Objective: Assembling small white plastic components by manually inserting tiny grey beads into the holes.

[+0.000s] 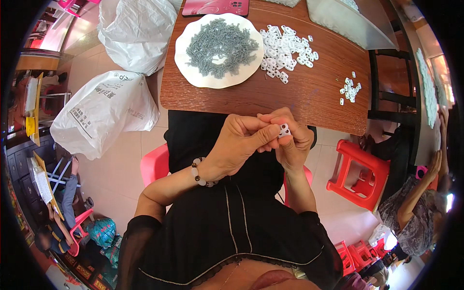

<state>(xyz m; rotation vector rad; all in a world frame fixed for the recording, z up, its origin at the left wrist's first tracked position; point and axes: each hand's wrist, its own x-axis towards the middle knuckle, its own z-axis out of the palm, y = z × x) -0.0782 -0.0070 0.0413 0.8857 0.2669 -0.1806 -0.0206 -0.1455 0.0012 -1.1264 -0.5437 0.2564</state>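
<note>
Both hands meet just below the near edge of the brown surface (299, 104). The left hand (237, 150) and right hand (292, 140) pinch one small white plastic piece (284, 129) between their fingertips.

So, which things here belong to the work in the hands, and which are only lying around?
In use:
- small white plastic piece, pinched between left hand and right hand
- white plate of grey pins
- heap of white pieces
- small group of white pieces

Lying about:
- white sacks
- red phone
- red stool
</note>
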